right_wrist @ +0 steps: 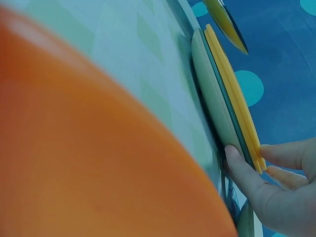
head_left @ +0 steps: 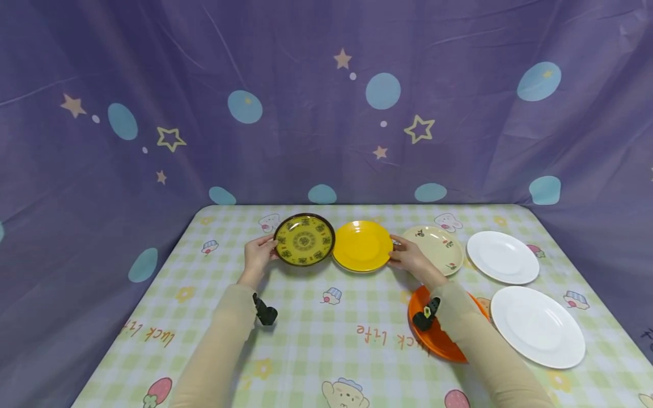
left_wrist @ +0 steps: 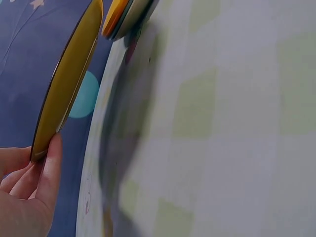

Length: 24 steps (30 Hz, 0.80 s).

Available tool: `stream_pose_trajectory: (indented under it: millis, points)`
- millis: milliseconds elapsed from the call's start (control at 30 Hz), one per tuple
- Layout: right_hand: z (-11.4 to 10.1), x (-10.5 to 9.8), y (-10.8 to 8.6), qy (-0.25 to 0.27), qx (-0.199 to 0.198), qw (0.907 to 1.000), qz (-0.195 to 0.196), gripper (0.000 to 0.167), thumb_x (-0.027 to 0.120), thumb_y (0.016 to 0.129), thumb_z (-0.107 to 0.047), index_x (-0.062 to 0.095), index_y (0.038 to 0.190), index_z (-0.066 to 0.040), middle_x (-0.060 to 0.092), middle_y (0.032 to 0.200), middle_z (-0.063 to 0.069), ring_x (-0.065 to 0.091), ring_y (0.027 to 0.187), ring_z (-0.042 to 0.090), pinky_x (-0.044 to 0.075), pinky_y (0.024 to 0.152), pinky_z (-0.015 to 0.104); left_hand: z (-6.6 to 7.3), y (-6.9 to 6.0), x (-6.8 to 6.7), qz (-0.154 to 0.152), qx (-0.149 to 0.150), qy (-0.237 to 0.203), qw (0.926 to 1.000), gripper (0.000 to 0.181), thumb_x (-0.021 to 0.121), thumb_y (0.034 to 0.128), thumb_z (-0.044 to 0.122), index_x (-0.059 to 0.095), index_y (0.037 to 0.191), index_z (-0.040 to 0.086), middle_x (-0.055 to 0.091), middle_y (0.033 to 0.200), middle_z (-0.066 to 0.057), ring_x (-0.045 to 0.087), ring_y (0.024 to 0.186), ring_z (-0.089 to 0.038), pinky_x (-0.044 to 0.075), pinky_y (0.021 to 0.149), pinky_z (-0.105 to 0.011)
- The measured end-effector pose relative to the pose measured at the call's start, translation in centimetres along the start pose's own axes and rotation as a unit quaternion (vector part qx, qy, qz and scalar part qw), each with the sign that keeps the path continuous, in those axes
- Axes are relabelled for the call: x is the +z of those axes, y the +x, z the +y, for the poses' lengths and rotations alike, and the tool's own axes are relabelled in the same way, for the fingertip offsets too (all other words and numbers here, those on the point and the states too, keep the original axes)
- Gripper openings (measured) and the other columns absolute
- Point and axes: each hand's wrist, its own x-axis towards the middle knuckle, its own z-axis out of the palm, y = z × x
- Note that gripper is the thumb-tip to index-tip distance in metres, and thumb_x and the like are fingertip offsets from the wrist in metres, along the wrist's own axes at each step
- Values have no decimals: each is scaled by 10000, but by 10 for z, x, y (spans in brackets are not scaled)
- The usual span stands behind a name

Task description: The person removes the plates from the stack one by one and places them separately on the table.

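My left hand (head_left: 258, 256) pinches the left edge of an olive-yellow patterned plate (head_left: 304, 240) with a dark rim. In the left wrist view this plate (left_wrist: 69, 84) is seen edge-on, raised off the table with its shadow below. My right hand (head_left: 410, 256) grips the right edge of a stack of plates, a yellow plate (head_left: 363, 246) on top. From the right wrist, the layers under the yellow show as a thin teal edge and a pale plate (right_wrist: 212, 94) at the bottom. Whether the stack touches the table is unclear.
A cream plate (head_left: 441, 252) with small flower prints lies behind my right wrist. Two white plates (head_left: 502, 257) sit at the right. Under my right forearm is an orange plate (head_left: 444, 340). A checked cloth (head_left: 306, 351) covers the table, with a purple curtain (head_left: 306, 158) behind.
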Motion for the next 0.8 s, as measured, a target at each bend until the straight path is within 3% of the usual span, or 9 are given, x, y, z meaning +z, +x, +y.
stream_pose_trajectory:
  millis: [200, 400, 800]
  points:
    - [0, 0, 0, -29, -25, 10000, -15, 577, 392, 897, 54, 165, 1415, -60, 236, 1389, 269, 483, 1032, 250, 479, 866, 340, -4, 3, -8, 78, -43, 81, 9999, 330, 526, 872, 61, 533, 1190, -25, 568, 1097, -252, 589, 564, -59, 538, 549, -232]
    - [0, 1, 1, 85, 45, 10000, -26, 586, 388, 900, 60, 158, 1420, -80, 220, 1399, 258, 419, 1150, 316, 455, 896, 358, -9, 3, -14, 171, -133, 291, 9993, 331, 509, 884, 78, 529, 1203, -8, 563, 1112, -249, 574, 545, -45, 545, 567, -270]
    - [1, 0, 2, 151, 107, 9998, 22, 592, 385, 899, 68, 159, 1421, -93, 228, 1390, 263, 413, 1162, 333, 456, 894, 359, -19, 6, -15, 205, -325, 491, 9981, 330, 513, 879, 80, 534, 1195, -14, 565, 1106, -245, 555, 535, -40, 508, 488, -197]
